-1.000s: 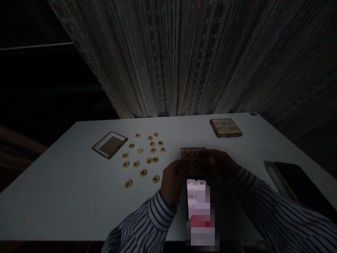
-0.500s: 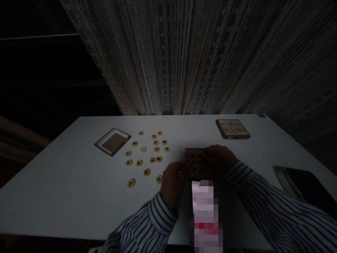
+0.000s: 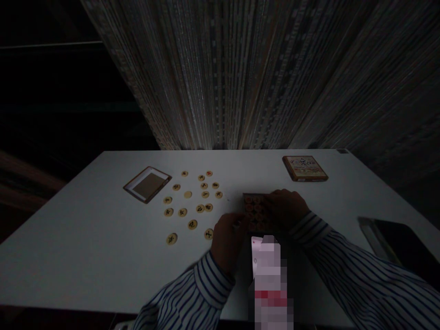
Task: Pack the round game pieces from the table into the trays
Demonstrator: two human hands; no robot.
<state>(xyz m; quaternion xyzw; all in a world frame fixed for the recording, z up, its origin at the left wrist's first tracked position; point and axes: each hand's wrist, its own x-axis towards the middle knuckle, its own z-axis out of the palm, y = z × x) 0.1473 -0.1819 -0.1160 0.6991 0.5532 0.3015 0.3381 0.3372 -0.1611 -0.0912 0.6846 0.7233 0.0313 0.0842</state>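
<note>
A shallow box (image 3: 253, 196) in front of me holds round Chinese chess pieces (image 3: 257, 208) set in rows, most of them with reddish marks in the dim light. At its left side is my left hand (image 3: 228, 236), fingers curled and pinched near the box's edge; whatever lies between the fingertips is too dark to make out. My right hand (image 3: 287, 206) lies over the box's right side, gripping it with bent fingers and hiding that part of the rows. To the left, several loose chess pieces (image 3: 192, 224) are scattered on the white table, mostly with dark characters.
An open box lid or tray (image 3: 128, 187) lies at the left. A closed box with printed characters (image 3: 305, 168) sits at the back right. Close to me is a lit phone screen (image 3: 255, 256), partly blurred out. A dark flat object (image 3: 402, 238) rests at the right edge.
My left hand's fingers have shifted slightly right along the box's edge. My right hand stays over the box, and the loose pieces lie as before.
</note>
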